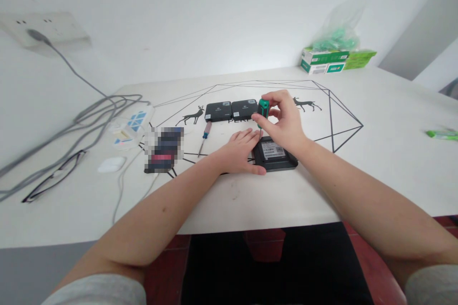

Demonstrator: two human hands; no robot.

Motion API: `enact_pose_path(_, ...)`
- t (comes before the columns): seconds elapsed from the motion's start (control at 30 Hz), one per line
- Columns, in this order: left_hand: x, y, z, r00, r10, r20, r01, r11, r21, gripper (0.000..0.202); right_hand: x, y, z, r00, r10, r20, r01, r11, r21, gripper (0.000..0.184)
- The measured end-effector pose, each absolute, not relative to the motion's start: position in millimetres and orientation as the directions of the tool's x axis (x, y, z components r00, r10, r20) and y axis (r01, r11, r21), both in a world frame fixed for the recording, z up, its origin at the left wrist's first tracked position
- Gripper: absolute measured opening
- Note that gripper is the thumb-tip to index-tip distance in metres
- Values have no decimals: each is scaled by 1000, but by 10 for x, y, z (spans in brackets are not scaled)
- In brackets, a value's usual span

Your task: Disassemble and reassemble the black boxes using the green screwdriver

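My right hand [284, 116] grips a green-and-black screwdriver [264, 107], held upright with its shaft pointing down at the upper left corner of a black square box [291, 163]. The box lies on the table with a white printed label [272, 150] facing up. My left hand [240, 153] holds the box at its left side, thumb by the near edge and fingers by the far left corner. Its fingers partly hide that corner, so the screwdriver's tip is hard to make out. Behind stand two similar black boxes, a left one [218, 111] and a right one [244, 109], side by side.
Left of my hands lie a second screwdriver [206, 131], a blurred-out phone-like object [164, 150], a white mouse-like item [112, 165], glasses [57, 174] and grey cables [96, 114]. Green-and-white cartons [324, 59] with a plastic bag [338, 33] stand at the back right.
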State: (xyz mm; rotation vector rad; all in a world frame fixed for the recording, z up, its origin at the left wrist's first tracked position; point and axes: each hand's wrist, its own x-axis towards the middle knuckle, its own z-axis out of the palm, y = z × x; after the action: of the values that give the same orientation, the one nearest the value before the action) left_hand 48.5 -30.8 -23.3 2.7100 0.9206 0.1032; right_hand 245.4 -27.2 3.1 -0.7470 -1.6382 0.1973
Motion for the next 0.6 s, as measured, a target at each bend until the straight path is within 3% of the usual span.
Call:
enact_pose_path(0.33,480,-311,-227,799,601,-6,576,-764,291,133,2473,-273,26,-78,553,829,322,801,-505,38)
enact_pose_path(0.6,484,-322,-223,788,615,-32,598,-751,280,137,2467,-282,24,-112,604,789,224,789,-572,39)
